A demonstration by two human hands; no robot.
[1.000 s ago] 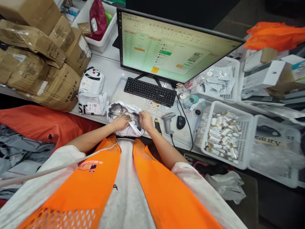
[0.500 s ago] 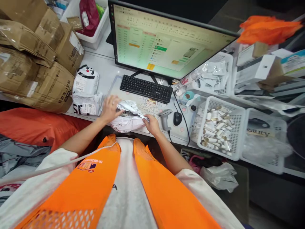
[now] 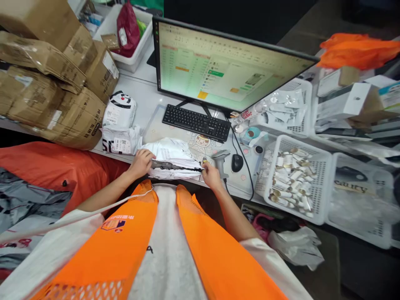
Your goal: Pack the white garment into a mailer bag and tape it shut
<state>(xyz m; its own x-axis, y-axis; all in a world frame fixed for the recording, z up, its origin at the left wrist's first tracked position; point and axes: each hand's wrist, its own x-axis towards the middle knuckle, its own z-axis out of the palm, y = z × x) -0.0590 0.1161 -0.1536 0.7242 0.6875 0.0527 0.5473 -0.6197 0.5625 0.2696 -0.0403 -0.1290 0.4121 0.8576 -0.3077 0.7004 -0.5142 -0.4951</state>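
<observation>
A white plastic mailer bag [image 3: 170, 156] lies on the desk edge in front of me, its dark open end facing me and stretched flat. My left hand [image 3: 141, 162] pinches the bag's left corner. My right hand [image 3: 210, 174] pinches the right end of the same edge, pulling it taut. A grey handheld barcode scanner [image 3: 220, 159] stands just right of my right hand. A black keyboard [image 3: 196, 122] sits behind the bag, under the monitor [image 3: 228, 68].
Two white parcels [image 3: 120, 125] lie left of the bag, beside stacked cardboard boxes [image 3: 53, 79]. A black mouse [image 3: 237, 162] and a white basket of small rolls [image 3: 293, 177] are to the right. More baskets sit further right. An orange sack [image 3: 53, 166] lies below left.
The bag was crumpled and worked by both hands; now it lies flattened, with my hands moved apart to its two ends and the mouth pulled straight.
</observation>
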